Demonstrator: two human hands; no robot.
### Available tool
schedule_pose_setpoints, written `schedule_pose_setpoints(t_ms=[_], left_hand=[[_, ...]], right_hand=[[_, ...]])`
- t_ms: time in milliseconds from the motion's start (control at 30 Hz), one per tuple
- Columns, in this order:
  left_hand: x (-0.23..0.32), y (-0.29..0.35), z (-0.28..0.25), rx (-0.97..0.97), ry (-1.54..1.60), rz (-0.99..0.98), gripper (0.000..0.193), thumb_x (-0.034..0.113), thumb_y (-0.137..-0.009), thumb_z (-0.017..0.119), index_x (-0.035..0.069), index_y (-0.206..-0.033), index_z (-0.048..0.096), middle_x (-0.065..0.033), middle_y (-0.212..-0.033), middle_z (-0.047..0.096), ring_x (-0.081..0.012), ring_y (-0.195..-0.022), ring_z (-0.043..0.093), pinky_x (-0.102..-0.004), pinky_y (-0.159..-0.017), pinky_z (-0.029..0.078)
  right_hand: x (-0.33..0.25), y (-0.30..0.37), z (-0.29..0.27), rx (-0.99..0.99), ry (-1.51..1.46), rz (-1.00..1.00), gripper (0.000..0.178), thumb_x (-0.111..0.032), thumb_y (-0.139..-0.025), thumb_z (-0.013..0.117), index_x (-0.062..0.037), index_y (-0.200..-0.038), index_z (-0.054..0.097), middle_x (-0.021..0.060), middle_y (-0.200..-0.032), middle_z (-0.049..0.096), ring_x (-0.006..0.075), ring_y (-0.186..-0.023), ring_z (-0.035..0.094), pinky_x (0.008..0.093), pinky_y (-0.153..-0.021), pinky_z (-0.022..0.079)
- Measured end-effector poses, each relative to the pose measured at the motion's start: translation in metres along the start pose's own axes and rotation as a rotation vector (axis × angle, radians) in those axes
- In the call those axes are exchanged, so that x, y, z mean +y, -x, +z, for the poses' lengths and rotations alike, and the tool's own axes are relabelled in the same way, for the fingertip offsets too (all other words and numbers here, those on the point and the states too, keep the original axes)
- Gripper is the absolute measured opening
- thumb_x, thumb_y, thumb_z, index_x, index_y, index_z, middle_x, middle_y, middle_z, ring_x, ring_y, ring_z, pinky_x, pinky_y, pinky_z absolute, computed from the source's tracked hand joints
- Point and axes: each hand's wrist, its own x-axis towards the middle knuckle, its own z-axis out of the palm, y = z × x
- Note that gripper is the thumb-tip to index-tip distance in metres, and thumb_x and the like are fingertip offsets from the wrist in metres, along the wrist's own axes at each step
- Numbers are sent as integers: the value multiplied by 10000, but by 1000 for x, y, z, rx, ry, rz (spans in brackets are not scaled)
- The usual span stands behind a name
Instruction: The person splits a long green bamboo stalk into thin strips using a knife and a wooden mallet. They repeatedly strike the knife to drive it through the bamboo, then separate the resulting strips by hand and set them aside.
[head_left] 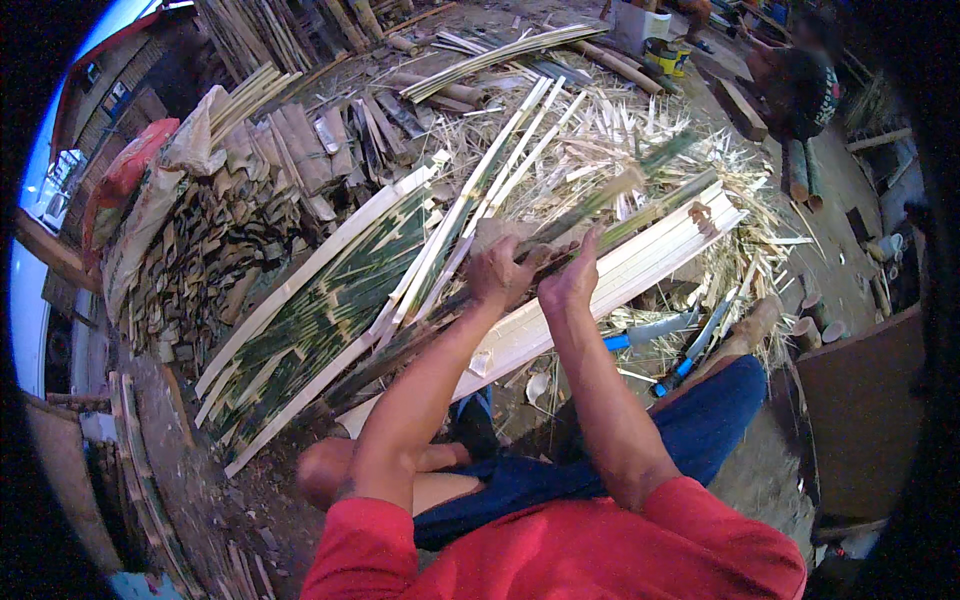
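Note:
A long dark bamboo piece point(590, 205) runs slantwise across the middle, from my lap side up to the far right. My left hand point(500, 270) is closed round it, knuckles up. Close beside it, my right hand point(570, 278) is also closed on bamboo, with its thumb raised along the piece. The fingers partly hide what each hand grips. Just below the hands lies a wide split bamboo length point(640, 262), its pale inner face up. Two knives with blue handles, one knife point(655, 330) and another knife point(705, 335), rest on the ground right of my right forearm.
Flattened green bamboo strips point(340, 290) and long pale strips point(490, 190) lie to the left. Shavings point(640, 130) cover the ground ahead. A heap of short bamboo pieces point(215, 240) stands far left. Another person point(805, 85) sits far right, near a yellow bucket point(668, 58).

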Motion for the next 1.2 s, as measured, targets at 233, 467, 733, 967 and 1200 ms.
schedule_pose_setpoints(t_ms=[233,467,733,967,1200], left_hand=[[-1,-11,-37,115,7,37,587,625,-794,713,49,-907,709,-203,-792,696,-400,-758,688,-483,-667,532],[-26,-21,-72,238,164,18,477,499,-856,722,24,-895,687,-194,-737,684,-381,-692,679,-452,-634,512],[-28,-48,-219,248,-309,-284,335,341,-868,689,24,-967,734,-187,-768,709,-297,-673,693,-442,-661,528],[-20,-12,-120,-205,-267,-35,497,532,-865,636,52,-959,730,-233,-951,713,-382,-858,710,-503,-775,559],[-45,1,-148,-454,-527,-10,576,603,-929,516,75,-1012,731,-217,-946,728,-380,-867,720,-506,-773,573]], right_hand=[[-11,12,-6,21,-8,66,599,-678,-860,654,-174,-690,378,-7,-602,348,156,-561,355,287,-526,306],[-16,4,-44,-64,-118,124,684,-757,-868,557,-186,-595,296,-31,-520,274,147,-485,269,274,-502,245],[-30,-56,-139,277,231,11,684,-689,-920,480,-90,-1244,548,117,-842,588,257,-608,522,360,-607,481],[77,-32,-142,-250,-113,288,481,-596,-982,413,-194,-718,398,-31,-621,393,152,-500,356,340,-445,329],[-74,-21,-74,-263,-97,212,565,-641,-988,343,-150,-723,431,7,-579,385,213,-524,419,402,-533,408]])
